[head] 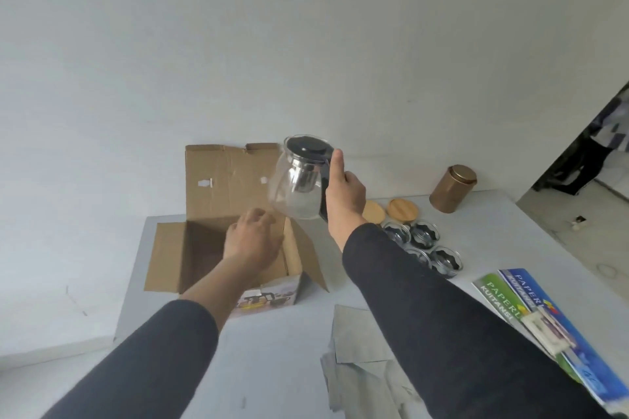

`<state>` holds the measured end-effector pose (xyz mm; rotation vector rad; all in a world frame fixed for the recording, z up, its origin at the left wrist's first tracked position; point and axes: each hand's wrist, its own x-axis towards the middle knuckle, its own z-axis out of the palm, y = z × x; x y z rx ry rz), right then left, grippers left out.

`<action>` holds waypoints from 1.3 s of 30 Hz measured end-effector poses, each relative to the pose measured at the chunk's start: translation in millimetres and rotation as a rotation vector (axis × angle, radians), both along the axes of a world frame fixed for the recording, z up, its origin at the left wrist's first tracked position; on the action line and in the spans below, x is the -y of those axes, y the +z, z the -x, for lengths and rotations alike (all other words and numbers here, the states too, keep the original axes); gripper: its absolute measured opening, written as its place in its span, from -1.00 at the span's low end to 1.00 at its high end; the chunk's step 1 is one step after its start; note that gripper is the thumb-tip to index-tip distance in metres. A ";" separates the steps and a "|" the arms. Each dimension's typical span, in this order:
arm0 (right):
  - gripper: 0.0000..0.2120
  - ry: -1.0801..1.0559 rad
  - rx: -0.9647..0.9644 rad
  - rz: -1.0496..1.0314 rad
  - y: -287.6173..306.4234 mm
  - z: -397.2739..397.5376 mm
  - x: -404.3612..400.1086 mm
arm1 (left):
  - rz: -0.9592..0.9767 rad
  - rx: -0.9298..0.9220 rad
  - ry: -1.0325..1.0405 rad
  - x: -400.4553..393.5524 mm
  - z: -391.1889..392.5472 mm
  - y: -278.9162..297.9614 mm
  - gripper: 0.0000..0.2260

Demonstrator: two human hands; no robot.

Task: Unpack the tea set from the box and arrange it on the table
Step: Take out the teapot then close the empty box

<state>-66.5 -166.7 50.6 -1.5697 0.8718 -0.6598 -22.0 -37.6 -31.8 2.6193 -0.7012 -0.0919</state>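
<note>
A glass teapot (295, 180) with a black lid, black handle and metal infuser hangs in the air above the right edge of the open cardboard box (190, 248). My right hand (343, 190) grips its handle, thumb up by the lid. My left hand (252, 238) hovers over the box opening, fingers loosely curled, just below the teapot's base and holding nothing. Several small glass cups (423, 243) stand grouped on the white table (272, 350) to the right of the box. Two round wooden lids (401, 209) lie behind them.
A copper-coloured tin (452, 189) stands at the back right of the table. Green and blue receipt books (531, 313) lie at the right edge. Crumpled grey wrapping paper (360, 357) lies in front. A white wall rises close behind the box.
</note>
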 end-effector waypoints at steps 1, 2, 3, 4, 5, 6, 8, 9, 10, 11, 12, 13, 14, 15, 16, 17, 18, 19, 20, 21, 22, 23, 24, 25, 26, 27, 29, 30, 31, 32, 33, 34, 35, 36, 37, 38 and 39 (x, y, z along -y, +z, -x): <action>-0.45 -0.012 0.003 0.004 -1.6 0.3 10.0 | -0.003 0.016 -0.034 14.1 6.6 -1.2 -0.61; -0.46 -0.021 0.009 0.015 -3.5 1.6 20.4 | -0.010 0.031 -0.066 28.0 12.5 -4.5 -0.61; -0.47 -0.024 0.010 0.036 -6.6 3.8 31.3 | -0.019 0.041 -0.095 41.2 18.1 -8.4 -0.61; -0.48 -0.016 -0.006 0.068 -11.4 6.5 42.6 | -0.025 0.038 -0.124 54.0 23.3 -13.4 -0.62; -0.49 -0.002 -0.030 0.100 -17.7 9.7 54.9 | -0.030 0.026 -0.149 66.6 29.1 -18.7 -0.62; -0.49 0.015 -0.053 0.125 -26.2 12.6 67.9 | -0.039 0.007 -0.170 78.9 34.2 -25.2 -0.62; -0.50 0.049 -0.083 0.143 -46.5 17.2 93.0 | -0.077 -0.046 -0.200 100.9 44.4 -38.6 -0.62; -0.50 0.067 -0.096 0.141 -57.7 19.2 104.2 | -0.102 -0.078 -0.207 110.6 49.6 -46.8 -0.61; -0.50 0.084 -0.107 0.137 -69.1 20.5 114.9 | -0.128 -0.118 -0.206 119.7 54.3 -55.7 -0.60; -0.49 0.101 -0.120 0.132 -80.5 21.4 124.5 | -0.160 -0.165 -0.199 128.1 58.7 -65.2 -0.59; -0.49 0.115 -0.134 0.128 -91.5 21.9 133.6 | -0.198 -0.215 -0.190 136.3 62.8 -74.2 -0.57; -0.49 0.127 -0.148 0.120 -103.5 22.3 143.4 | -0.246 -0.272 -0.180 145.2 67.3 -84.2 -0.55; -0.49 0.134 -0.160 0.112 -112.8 22.4 149.0 | -0.294 -0.320 -0.176 150.7 70.4 -92.5 -0.53; -0.49 0.136 -0.159 0.100 -119.2 22.7 151.4 | -0.336 -0.354 -0.177 152.9 72.4 -98.8 -0.51; -0.49 0.140 -0.155 0.076 -127.3 22.5 155.8 | -0.371 -0.383 -0.172 157.2 74.4 -106.2 -0.49; -0.48 0.145 -0.153 0.055 -134.6 22.2 160.8 | -0.397 -0.407 -0.161 161.9 76.5 -112.8 -0.48; -0.48 0.152 -0.158 0.039 -141.0 22.4 165.1 | -0.415 -0.429 -0.145 165.6 78.5 -117.9 -0.47; -0.48 0.162 -0.167 0.026 -146.3 23.0 169.3 | -0.430 -0.445 -0.128 168.2 80.4 -121.0 -0.45; -0.49 0.172 -0.170 0.016 -150.5 23.4 173.7 | -0.445 -0.456 -0.115 170.8 80.9 -122.9 -0.43; -0.49 0.182 -0.171 0.008 -153.3 23.8 177.6 | -0.462 -0.465 -0.109 173.4 80.5 -123.2 -0.43; -0.50 0.192 -0.170 0.003 -156.4 23.4 181.2 | -0.478 -0.474 -0.107 176.1 79.0 -122.7 -0.43; -0.50 0.203 -0.171 -0.002 -158.7 23.0 183.6 | -0.494 -0.487 -0.107 178.5 76.8 -120.7 -0.43; -0.50 0.213 -0.172 -0.006 -161.4 21.8 185.2 | -0.510 -0.502 -0.110 180.5 73.7 -118.7 -0.45; -0.50 0.220 -0.172 -0.010 -162.7 21.2 186.1 | -0.527 -0.519 -0.111 182.0 70.2 -117.2 -0.46; -0.50 0.225 -0.175 -0.016 -164.8 20.2 186.4 | -0.544 -0.537 -0.110 183.2 67.0 -116.7 -0.46; -0.50 0.230 -0.176 -0.020 -166.2 19.9 186.9 | -0.559 -0.551 -0.108 184.5 64.3 -116.1 -0.46; -0.51 0.250 -0.172 -0.028 -168.4 20.4 189.0 | -0.580 -0.563 -0.100 187.1 62.0 -115.0 -0.46; -0.53 0.263 -0.170 -0.027 -170.0 21.1 190.8 | -0.586 -0.563 -0.094 188.8 61.7 -114.5 -0.45; -0.54 0.279 -0.172 -0.024 -171.1 22.4 192.7 | -0.590 -0.564 -0.088 190.4 62.2 -114.1 -0.45; -0.55 0.293 -0.178 -0.015 -174.2 23.3 195.4 | -0.594 -0.565 -0.081 191.6 62.9 -114.3 -0.44; -0.56 0.305 -0.185 -0.009 -176.3 24.6 197.9 | -0.599 -0.563 -0.077 192.5 63.8 -115.1 -0.43; -0.56 0.309 -0.193 -0.006 -179.1 25.3 200.2 | -0.605 -0.557 -0.075 192.8 64.5 -116.0 -0.42; -0.57 0.313 -0.196 -0.010 -179.4 26.6 201.9 | -0.611 -0.552 -0.073 193.0 65.2 -116.4 -0.42; -0.57 0.316 -0.198 -0.014 -181.0 26.8 203.5 | -0.614 -0.549 -0.072 192.9 65.6 -117.4 -0.41; -0.57 0.323 -0.198 -0.021 -181.3 27.8 204.9 | -0.616 -0.548 -0.072 192.6 66.0 -117.9 -0.41; -0.59 0.338 -0.196 -0.029 -181.6 28.6 206.3 | -0.619 -0.550 -0.071 192.5 66.3 -118.3 -0.41; -0.60 0.359 -0.197 -0.037 -180.9 30.4 207.4 | -0.622 -0.552 -0.071 192.4 66.5 -118.4 -0.40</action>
